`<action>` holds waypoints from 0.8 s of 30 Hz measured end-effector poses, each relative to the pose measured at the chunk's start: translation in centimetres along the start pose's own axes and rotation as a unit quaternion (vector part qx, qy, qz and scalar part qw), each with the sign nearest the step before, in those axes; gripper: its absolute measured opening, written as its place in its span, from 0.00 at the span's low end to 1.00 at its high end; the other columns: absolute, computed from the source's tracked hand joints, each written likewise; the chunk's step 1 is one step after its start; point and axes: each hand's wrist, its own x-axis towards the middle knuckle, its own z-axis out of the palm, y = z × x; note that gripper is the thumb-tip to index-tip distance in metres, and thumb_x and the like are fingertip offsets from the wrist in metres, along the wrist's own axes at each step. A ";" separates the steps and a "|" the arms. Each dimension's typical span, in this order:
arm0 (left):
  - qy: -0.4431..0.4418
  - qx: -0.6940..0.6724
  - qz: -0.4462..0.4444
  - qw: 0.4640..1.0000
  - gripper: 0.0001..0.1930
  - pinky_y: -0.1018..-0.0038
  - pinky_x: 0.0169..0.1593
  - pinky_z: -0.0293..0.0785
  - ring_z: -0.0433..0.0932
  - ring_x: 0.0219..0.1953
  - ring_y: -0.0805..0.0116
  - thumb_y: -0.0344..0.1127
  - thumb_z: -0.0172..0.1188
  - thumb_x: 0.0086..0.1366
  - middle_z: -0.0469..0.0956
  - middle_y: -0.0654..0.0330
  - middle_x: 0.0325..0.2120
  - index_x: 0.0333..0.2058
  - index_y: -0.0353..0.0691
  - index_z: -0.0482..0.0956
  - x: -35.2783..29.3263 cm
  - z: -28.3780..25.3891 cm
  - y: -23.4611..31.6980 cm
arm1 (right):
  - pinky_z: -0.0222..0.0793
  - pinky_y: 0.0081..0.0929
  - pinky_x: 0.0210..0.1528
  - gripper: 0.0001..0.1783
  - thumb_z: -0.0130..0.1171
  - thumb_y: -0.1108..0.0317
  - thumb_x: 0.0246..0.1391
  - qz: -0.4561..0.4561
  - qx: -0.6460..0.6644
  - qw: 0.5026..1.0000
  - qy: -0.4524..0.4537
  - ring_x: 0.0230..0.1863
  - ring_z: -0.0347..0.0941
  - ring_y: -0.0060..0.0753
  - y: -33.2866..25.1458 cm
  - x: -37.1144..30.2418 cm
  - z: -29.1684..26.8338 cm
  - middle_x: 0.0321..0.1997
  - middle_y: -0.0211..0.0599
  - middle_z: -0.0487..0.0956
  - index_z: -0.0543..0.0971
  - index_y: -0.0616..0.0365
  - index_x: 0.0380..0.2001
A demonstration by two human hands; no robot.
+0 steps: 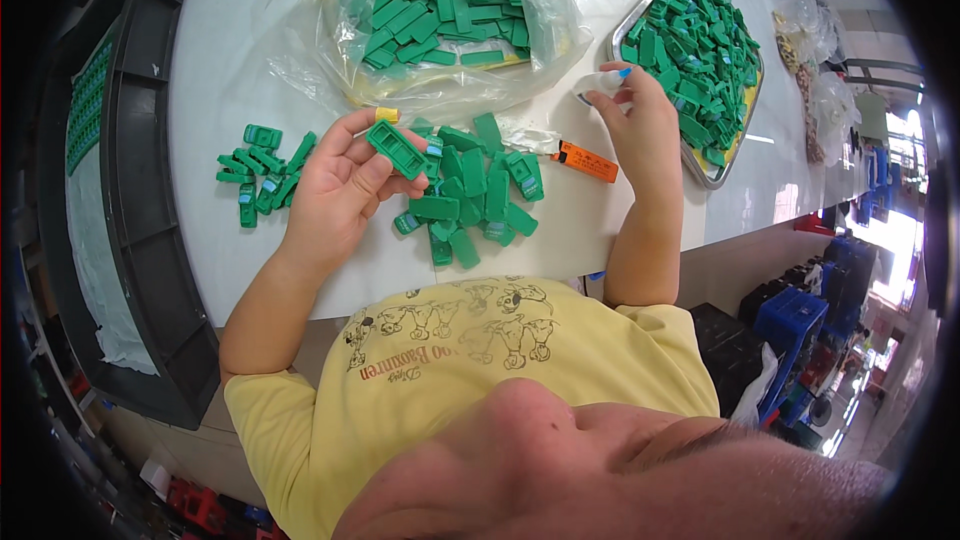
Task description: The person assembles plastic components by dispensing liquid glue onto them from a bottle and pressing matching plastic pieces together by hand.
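Note:
My left hand (345,180) is closed on a green plastic toy car body (397,148), its hollow side facing up. A yellow wrap (386,115) sits around one fingertip of that hand. In my right hand (640,112), fingers pinch a small whitish squeeze bottle (598,88) with a blue tip, held near the tray's left edge. Below and between the hands lies a loose pile of green car pieces (470,183). Further left is a smaller group of green car pieces (262,162). An orange strip-shaped thing (586,162) lies beside the pile, next to crumpled white material (530,138).
An open clear plastic bag (300,40) full of green pieces lies at the back. At the right, a metal tray (712,178) is heaped with green parts. A dark crate (150,160) stands along the left, holding rows of green pieces. Blue crates (790,325) stand beyond the table.

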 end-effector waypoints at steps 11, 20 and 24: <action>-0.010 0.031 0.017 0.999 0.15 0.70 0.42 0.72 0.73 0.39 0.64 0.26 0.51 0.58 0.69 0.51 0.41 0.44 0.36 0.59 -1.3 0.7 1.4 | 0.64 0.22 0.27 0.16 0.61 0.71 0.41 -0.077 0.033 0.977 0.195 0.26 0.67 0.25 -5.4 -3.3 -2.1 0.30 0.35 0.71 0.72 0.58 0.37; -0.026 0.072 0.028 0.997 0.15 0.74 0.44 0.69 0.71 0.40 0.69 0.23 0.51 0.57 0.70 0.54 0.41 0.42 0.37 0.60 -3.7 1.4 2.4 | 0.68 0.33 0.33 0.07 0.53 0.71 0.44 -0.316 -0.108 0.941 -0.055 0.36 0.70 0.46 -9.2 1.5 3.7 0.33 0.45 0.71 0.70 0.62 0.28; -0.026 0.096 0.038 0.994 0.15 0.73 0.43 0.69 0.71 0.39 0.69 0.25 0.52 0.57 0.70 0.54 0.41 0.42 0.37 0.60 -4.7 1.2 3.1 | 0.68 0.36 0.36 0.11 0.54 0.66 0.46 -0.226 -0.131 0.963 -0.071 0.34 0.70 0.50 -11.5 2.2 6.0 0.34 0.46 0.72 0.70 0.62 0.32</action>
